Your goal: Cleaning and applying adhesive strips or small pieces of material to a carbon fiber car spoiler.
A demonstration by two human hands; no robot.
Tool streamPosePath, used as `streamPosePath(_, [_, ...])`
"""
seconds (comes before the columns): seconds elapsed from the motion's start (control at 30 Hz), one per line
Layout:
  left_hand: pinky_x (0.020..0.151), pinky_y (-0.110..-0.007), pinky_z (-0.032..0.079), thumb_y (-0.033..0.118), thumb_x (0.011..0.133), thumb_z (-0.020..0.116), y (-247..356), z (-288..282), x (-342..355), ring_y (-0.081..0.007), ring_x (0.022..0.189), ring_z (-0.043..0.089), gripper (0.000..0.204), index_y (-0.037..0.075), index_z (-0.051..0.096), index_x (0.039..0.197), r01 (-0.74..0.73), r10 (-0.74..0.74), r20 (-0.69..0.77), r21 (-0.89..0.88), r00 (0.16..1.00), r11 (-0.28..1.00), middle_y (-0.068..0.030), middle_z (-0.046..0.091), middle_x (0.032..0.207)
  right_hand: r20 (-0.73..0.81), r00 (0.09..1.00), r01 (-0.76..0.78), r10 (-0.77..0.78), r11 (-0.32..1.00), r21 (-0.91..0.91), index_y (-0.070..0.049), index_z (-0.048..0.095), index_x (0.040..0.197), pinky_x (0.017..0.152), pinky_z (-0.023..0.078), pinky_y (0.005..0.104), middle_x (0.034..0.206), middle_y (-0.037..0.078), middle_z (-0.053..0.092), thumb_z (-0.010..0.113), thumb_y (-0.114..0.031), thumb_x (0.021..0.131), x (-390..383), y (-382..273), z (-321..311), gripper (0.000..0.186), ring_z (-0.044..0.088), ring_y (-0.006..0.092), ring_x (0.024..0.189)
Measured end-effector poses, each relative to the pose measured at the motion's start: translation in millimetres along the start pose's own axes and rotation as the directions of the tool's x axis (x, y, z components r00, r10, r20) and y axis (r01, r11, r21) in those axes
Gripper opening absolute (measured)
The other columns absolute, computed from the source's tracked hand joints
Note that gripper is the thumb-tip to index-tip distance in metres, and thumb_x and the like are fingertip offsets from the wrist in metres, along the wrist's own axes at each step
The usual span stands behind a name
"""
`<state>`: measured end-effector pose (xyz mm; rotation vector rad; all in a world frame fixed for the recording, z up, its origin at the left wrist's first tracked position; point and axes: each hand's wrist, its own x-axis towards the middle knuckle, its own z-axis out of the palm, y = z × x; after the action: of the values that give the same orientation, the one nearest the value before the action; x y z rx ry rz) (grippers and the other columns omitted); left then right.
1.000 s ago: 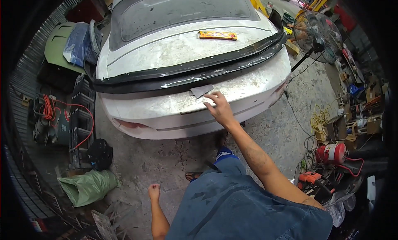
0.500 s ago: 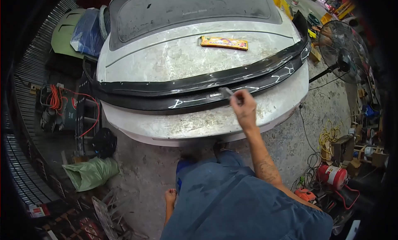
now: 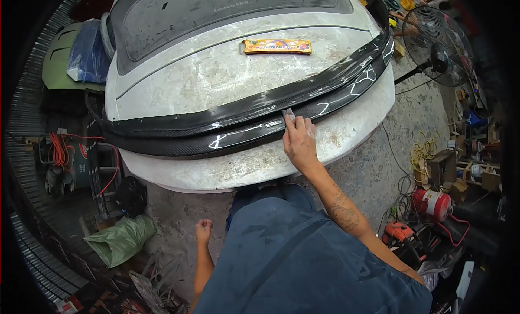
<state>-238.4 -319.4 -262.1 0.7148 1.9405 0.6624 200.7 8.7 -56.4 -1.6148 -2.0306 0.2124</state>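
Observation:
A glossy black carbon-fibre spoiler (image 3: 238, 139) lies across the scuffed white boot lid (image 3: 206, 70) of a car. My right hand (image 3: 301, 143) pinches a small grey flat piece (image 3: 288, 114) and presses it to the spoiler. The piece sits just right of a small pale badge-like patch (image 3: 273, 123) on the black surface; its exact kind does not show. Low beside my body hangs my left hand (image 3: 204, 230), its fingers curled closed, apart from the car. Whether anything is inside them is hidden.
A yellow-orange box (image 3: 278, 46) rests on the boot lid above the spoiler. A standing fan (image 3: 436, 46) is at the right, and a red tank (image 3: 431, 204) with a hose lies lower. Left are a green bag (image 3: 120, 241) and an orange coiled hose (image 3: 58, 150).
My right hand has come down and left, bringing the grey piece onto the spoiler beside the pale patch. The view has shifted, and my left hand shows higher and farther left.

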Motion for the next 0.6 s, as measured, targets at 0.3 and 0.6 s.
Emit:
streamPosePath(0.3, [0.057,-0.026,0.050,0.006,0.092,0.065,16,-1,40,-0.0107,0.062,0.061,0.008,-0.001,0.069,0.092,-0.013,0.006,0.099,0.076,0.995,0.997,-0.0034,0.068,0.077,0.000,0.997,-0.075,0.076,0.995,-0.070,0.008,0.057,0.132,0.092,0.044,0.0485,0.109,0.019,0.056,0.064,-0.011,0.088,-1,-25,16,0.048,0.052,0.0364,0.104])
streamPosePath(0.6, [0.057,-0.026,0.051,0.002,0.090,0.061,-31,-15,29,-0.0116,0.061,0.061,0.010,-0.003,0.069,0.089,0.034,-0.053,0.156,0.122,0.986,0.992,-0.0050,0.068,0.075,0.024,0.998,0.047,-0.051,0.991,0.123,0.001,0.064,0.132,0.088,0.043,0.0450,0.100,0.014,0.057,0.064,-0.002,0.090,6,-32,8,0.042,0.053,0.0332,0.094])
